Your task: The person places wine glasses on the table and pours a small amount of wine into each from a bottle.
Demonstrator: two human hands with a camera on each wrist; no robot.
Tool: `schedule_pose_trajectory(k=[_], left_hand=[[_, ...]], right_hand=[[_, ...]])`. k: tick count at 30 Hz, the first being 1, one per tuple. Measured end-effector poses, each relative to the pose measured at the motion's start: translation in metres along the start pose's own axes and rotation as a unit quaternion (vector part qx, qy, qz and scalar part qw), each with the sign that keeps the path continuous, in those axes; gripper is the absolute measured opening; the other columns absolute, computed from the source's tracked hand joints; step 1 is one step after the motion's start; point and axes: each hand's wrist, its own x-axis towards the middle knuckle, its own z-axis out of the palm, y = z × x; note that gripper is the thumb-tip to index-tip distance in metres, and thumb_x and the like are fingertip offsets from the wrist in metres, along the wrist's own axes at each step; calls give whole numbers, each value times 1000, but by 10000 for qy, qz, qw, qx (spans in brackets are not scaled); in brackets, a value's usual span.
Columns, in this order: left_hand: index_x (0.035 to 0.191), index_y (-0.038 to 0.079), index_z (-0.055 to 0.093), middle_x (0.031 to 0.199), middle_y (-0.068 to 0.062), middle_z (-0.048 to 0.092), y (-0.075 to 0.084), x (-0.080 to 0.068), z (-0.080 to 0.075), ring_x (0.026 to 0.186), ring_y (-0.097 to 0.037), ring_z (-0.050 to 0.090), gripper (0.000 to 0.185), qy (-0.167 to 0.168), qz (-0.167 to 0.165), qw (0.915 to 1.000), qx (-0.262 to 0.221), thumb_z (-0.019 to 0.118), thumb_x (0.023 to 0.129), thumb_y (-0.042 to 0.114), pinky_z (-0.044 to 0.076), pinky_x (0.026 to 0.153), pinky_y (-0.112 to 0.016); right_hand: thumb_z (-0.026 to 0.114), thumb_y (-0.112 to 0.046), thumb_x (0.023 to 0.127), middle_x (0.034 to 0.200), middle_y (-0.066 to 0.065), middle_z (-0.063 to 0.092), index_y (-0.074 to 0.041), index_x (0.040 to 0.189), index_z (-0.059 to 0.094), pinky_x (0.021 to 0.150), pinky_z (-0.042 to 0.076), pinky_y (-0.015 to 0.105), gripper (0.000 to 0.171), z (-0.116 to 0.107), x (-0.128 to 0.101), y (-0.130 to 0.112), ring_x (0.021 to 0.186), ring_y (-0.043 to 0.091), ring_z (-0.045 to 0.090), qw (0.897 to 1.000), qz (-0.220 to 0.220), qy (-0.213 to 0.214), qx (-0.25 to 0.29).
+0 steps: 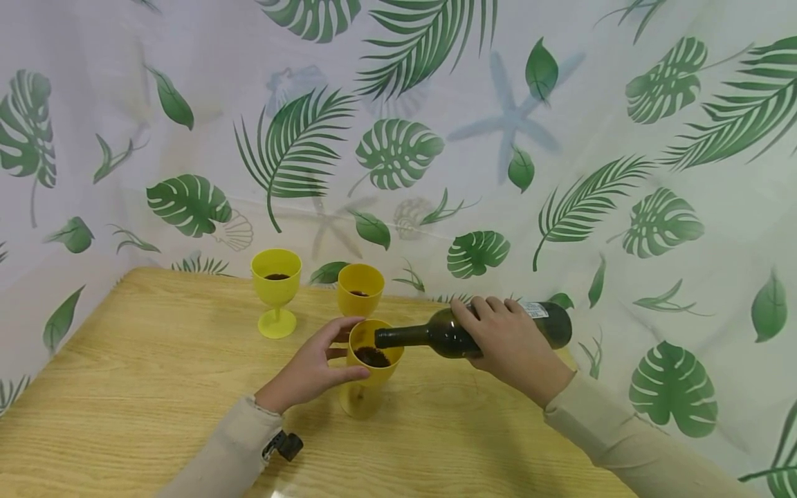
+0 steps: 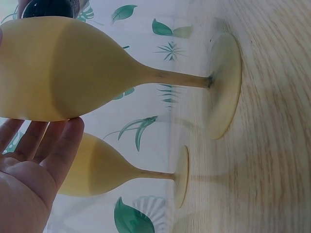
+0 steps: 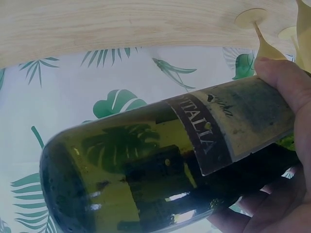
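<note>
From the head camera, the right hand is gripping a dark green bottle with fingers wrapped over its body, tipping it nearly level so the neck is sitting over the rim of the nearest yellow goblet, where dark contents are already lying in the bowl. The left hand is steadying that goblet, thumb and fingers curving round the bowl. Two more yellow goblets are standing behind on the wooden table, each showing something dark inside, so this looks like the pouring of the third and last cup. In the left wrist view, the fingers are lying fairly straight against the underside of the goblet's bowl, its foot flat on the table. In the right wrist view, the labelled bottle is resting across the curled fingers. The next move likely calls for righting the bottle gently while the goblet is kept upright.
</note>
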Motion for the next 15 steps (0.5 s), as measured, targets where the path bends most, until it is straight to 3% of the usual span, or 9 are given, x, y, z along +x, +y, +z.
schedule_pose_trajectory(k=[15], left_hand=[[155,17,42,147,-6,53,0,0,-1,135,-28,51,79,-19,-42,10000,36,85,89,28,47,111,-49]], right_hand=[[97,-39,69,112,13,62,-13,135,51,87,57,56,85,-1,2,0,103,35,65,10000,7,28,-27]])
